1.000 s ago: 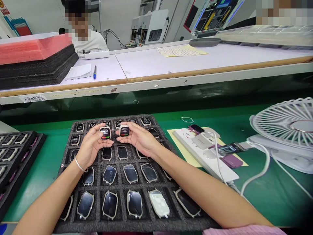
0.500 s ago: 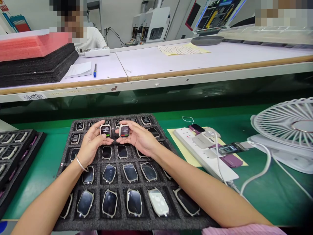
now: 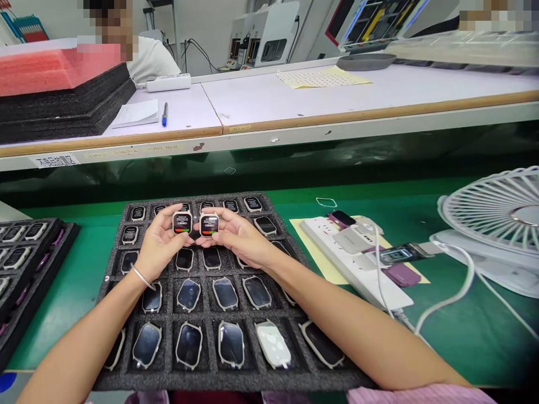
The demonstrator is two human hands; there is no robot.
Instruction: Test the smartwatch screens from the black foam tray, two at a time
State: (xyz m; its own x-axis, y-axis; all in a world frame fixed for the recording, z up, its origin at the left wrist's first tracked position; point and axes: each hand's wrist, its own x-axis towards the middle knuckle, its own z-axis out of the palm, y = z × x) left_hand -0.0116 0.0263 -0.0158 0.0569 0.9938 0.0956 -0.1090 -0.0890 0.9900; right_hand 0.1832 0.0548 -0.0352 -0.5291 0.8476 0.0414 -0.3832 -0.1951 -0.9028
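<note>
My left hand (image 3: 158,247) grips a small watch body with a lit screen (image 3: 182,223), held up over the back half of a black foam tray (image 3: 168,314). Right beside it, my right hand (image 3: 238,238) pinches a second lit watch body (image 3: 209,224). The two watches are side by side, almost touching, screens facing me. The tray's pockets hold several more watch bodies, most face up with dark screens; one in the front row lies white back up (image 3: 273,345).
A second foam tray of watches (image 3: 25,252) lies at the left. To the right are a white power strip (image 3: 353,264) with plugs and cables, and a white fan (image 3: 497,224). Behind is a white bench (image 3: 337,101) with stacked foam (image 3: 63,95); a person sits beyond it.
Both hands have brought the two watches slightly closer together. The view has shifted a little.
</note>
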